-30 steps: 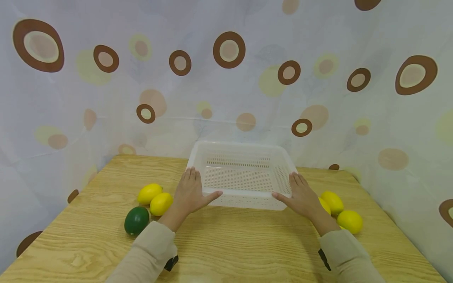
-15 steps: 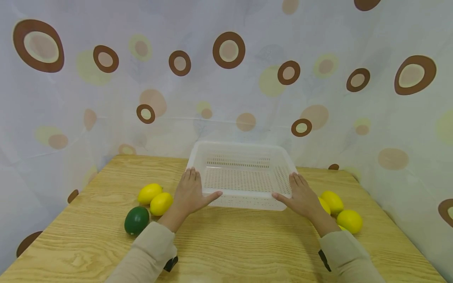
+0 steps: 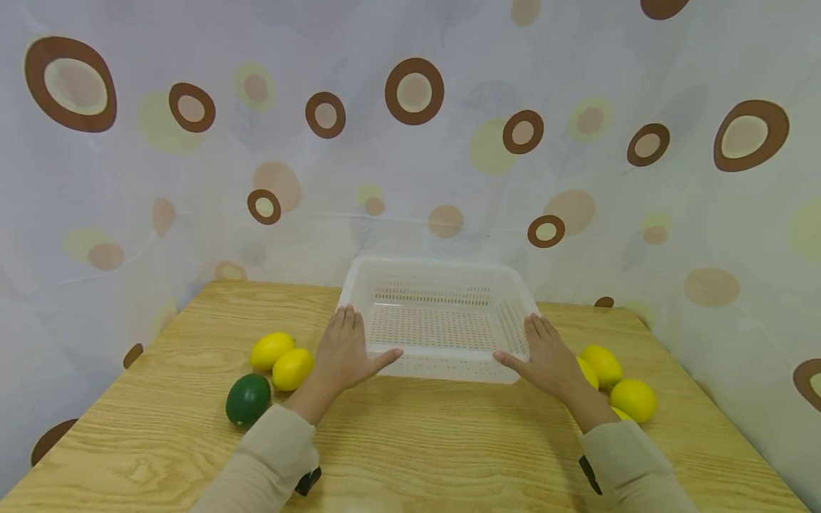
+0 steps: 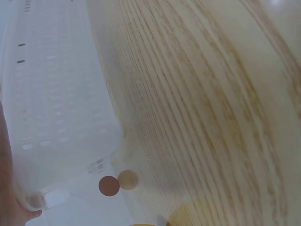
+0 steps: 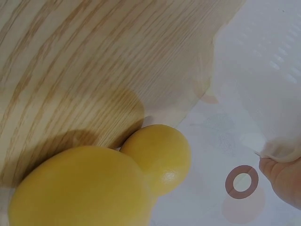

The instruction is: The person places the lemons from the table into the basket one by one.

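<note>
A white, translucent plastic basket [image 3: 431, 326] with slotted walls is at the far middle of the table, nothing in it. My left hand [image 3: 343, 353] grips its near left corner, fingers over the side rim and thumb along the front rim. At the near right corner my right hand [image 3: 545, 358] holds it the same way. In the left wrist view, the basket's wall [image 4: 56, 103] stands beside the wood, with part of the hand [image 4: 5, 174] at the edge. Fingertips [image 5: 282, 181] curl at the rim in the right wrist view.
Two yellow lemons [image 3: 272, 351] and a dark green oval fruit [image 3: 248, 400] lie left of the left arm. Several more lemons [image 3: 633, 400] sit by the right forearm, partly hidden behind it. A patterned curtain [image 3: 449, 178] hangs behind the wooden table [image 3: 436, 442].
</note>
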`<state>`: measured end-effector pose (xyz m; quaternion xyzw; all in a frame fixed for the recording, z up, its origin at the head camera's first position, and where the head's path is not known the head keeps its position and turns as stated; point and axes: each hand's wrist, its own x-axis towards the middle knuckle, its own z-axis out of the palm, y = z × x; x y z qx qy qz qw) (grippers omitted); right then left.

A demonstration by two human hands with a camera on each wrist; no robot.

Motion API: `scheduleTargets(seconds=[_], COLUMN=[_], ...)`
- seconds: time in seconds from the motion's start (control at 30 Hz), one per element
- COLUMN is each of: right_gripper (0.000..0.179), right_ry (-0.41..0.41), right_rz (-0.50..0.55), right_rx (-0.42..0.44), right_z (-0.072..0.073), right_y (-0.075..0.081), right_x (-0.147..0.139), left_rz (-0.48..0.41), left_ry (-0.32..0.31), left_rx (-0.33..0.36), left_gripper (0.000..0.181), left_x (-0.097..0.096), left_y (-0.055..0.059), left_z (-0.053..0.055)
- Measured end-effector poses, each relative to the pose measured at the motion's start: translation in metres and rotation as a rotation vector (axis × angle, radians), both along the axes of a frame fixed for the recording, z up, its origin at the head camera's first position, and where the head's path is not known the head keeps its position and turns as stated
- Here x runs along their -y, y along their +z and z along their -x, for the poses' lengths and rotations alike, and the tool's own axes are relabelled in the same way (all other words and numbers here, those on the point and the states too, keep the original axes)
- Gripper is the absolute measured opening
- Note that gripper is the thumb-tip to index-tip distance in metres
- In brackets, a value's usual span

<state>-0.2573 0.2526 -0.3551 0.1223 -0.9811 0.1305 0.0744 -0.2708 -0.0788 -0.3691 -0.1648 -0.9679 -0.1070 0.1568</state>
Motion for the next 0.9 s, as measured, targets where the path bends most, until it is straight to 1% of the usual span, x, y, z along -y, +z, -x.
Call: scheduleTargets(seconds=[0.23,0.47,0.6,0.9], right_gripper=[0.100,0.099,0.099,0.099], right_ry=[0.001,0.001,0.003,-0.004], right_rz=[0.000,-0.006,-0.005,-0.003], right_rx=[0.000,-0.012,-0.021,-0.009], right_z=[-0.0013,-0.0020,-0.0028,-0.0020], right_y=[-0.0018,-0.0014,-0.0010,-0.0029], right_x=[-0.0006,-0.0010,-0.0006,-0.0022], left_rz=[0.004,0.012,0.023,0.025], left_ry=[0.003,0.004,0.006,0.003], left_rx=[0.007,0.027,0.027,0.013], left_gripper=[0.099,0.100,0.099,0.099], left_x=[0.0003,0.0001,-0.0001,0.0001], left_y=[-0.0001,0.0025,0.0030,0.0024], left_z=[-0.0024,-0.0045,-0.0050,-0.0053])
